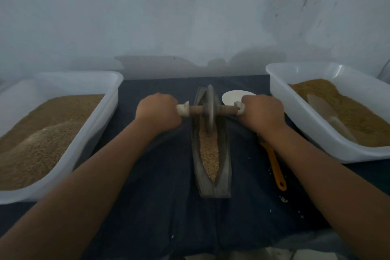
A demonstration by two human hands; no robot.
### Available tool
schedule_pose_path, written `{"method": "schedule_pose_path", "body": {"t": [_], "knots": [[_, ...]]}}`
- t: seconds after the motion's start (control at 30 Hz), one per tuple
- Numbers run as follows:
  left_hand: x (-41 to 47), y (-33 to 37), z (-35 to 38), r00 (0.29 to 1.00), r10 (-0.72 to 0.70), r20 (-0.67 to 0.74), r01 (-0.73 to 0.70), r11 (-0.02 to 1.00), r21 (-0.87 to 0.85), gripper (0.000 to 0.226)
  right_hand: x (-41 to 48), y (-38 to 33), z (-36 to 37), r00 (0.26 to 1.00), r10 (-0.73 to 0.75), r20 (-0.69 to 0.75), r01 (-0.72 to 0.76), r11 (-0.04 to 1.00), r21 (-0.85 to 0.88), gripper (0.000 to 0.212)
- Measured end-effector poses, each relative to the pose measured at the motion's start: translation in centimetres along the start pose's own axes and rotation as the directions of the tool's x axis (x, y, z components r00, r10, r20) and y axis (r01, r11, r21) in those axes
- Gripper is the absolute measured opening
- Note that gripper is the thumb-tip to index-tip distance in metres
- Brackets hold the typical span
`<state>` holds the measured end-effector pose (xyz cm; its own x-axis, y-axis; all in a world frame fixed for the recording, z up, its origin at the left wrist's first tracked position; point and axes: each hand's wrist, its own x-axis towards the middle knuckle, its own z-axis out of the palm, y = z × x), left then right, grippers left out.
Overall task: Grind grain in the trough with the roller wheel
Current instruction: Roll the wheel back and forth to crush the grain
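The wheel [210, 107] is stood upright in the trough [225, 167], toward its far half, with its rim set down into the grain [209, 154]. The grain is spread along the trough's channel from the wheel to the near tip. A wooden axle [196, 110] is passed through the wheel, and its ends are wrapped in white. The left end is gripped by the left hand [158, 112] and the right end by the right hand [262, 113], each with fingers curled fully round it.

The trough is laid lengthwise, away from the person, on a dark cloth [158, 175]. A white dish [231, 97] is seen just beyond the right hand, partly hidden by it. An orange-handled tool [276, 167] is laid beside the trough's right side, its head hidden under the right wrist. A few spilled grains are scattered near it.

A white tub [101, 124] heaped with grain is placed to the left, and another tub [295, 112] to the right, with a pale scoop [322, 107] lying in its grain.
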<state>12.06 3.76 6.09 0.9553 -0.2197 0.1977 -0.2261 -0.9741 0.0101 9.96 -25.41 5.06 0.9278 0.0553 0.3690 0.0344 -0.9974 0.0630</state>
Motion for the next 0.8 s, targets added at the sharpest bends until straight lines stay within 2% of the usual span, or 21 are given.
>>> {"method": "schedule_pose_path", "body": {"t": [0.07, 0.13, 0.2, 0.27, 0.37, 0.47, 0.6, 0.63, 0.7, 0.77, 0.8], "knots": [[-3.6, -0.7, 0.8, 1.000, 0.027, 0.003, -0.027, 0.999, -0.025, 0.027, -2.5, 0.7, -0.5, 0.995, -0.095, 0.012, 0.095, 0.995, 0.015, 0.027], [-7.4, -1.6, 1.5, 0.998, 0.050, -0.036, -0.052, 0.997, -0.052, 0.030, -5.4, 1.0, -1.1, 0.972, -0.217, -0.090, 0.222, 0.974, 0.042, 0.026], [-9.7, -2.0, 1.8, 0.995, 0.062, -0.079, -0.068, 0.995, -0.078, 0.035, -7.0, 1.0, -1.7, 0.950, -0.270, -0.155, 0.282, 0.957, 0.063, 0.026], [-8.9, -1.9, 2.2, 0.994, 0.060, -0.096, -0.067, 0.995, -0.075, 0.037, -6.5, 1.2, -0.9, 0.956, -0.251, -0.153, 0.263, 0.963, 0.062, 0.024], [-3.7, -0.6, 2.1, 0.996, -0.018, -0.083, 0.016, 1.000, -0.021, 0.031, -2.5, 0.9, 0.2, 0.990, -0.124, -0.070, 0.127, 0.991, 0.041, 0.033], [0.8, 0.4, 1.0, 0.995, -0.072, -0.068, 0.073, 0.997, 0.018, 0.031, 1.0, 0.2, 0.3, 0.998, -0.032, -0.051, 0.032, 0.999, 0.004, 0.035], [-2.1, -0.2, 0.8, 0.999, -0.004, -0.034, 0.005, 1.000, 0.018, 0.029, -1.3, 0.5, -0.4, 0.998, -0.057, 0.028, 0.058, 0.998, -0.017, 0.031], [-3.9, -0.6, 1.0, 0.998, 0.033, -0.053, -0.032, 0.999, 0.027, 0.029, -3.1, 0.7, -0.6, 0.996, -0.089, 0.016, 0.089, 0.996, -0.004, 0.028], [-7.9, -1.0, 1.2, 0.975, 0.131, -0.179, -0.122, 0.991, 0.063, 0.033, -6.7, 1.4, -0.9, 0.987, -0.157, -0.024, 0.159, 0.985, 0.070, 0.024], [-9.7, -1.0, 1.0, 0.935, 0.170, -0.310, -0.148, 0.984, 0.095, 0.040, -8.5, 2.0, -0.9, 0.981, -0.194, 0.016, 0.188, 0.968, 0.166, 0.024], [-9.4, -1.1, 1.1, 0.932, 0.169, -0.321, -0.146, 0.985, 0.095, 0.041, -8.3, 2.1, -0.7, 0.981, -0.189, 0.049, 0.176, 0.966, 0.188, 0.025]]}}
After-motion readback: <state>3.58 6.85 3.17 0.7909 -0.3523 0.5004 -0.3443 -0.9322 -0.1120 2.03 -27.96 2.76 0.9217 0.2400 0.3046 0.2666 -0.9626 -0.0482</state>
